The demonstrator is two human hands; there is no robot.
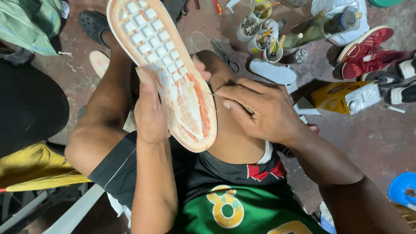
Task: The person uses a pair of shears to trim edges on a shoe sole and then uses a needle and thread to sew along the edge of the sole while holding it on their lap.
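Note:
My left hand (151, 108) grips a white shoe sole (167, 65) from its left edge, with fingertips showing at its right edge. The sole is turned inner side up, showing a grid of square cells and orange glue stains toward the heel. My right hand (260, 110) is beside the sole's right edge, its fingers pinched on a thin needle (213, 94) whose tip touches the edge. The sole rests over my knees.
On the floor ahead stand several cups of tools (260, 32), scissors (225, 54), a white insole (273, 71), a yellow can (346, 97), red shoes (368, 52) and a plastic bottle (329, 24). A black clog (93, 26) lies far left; a blue bowl (403, 188) sits at right.

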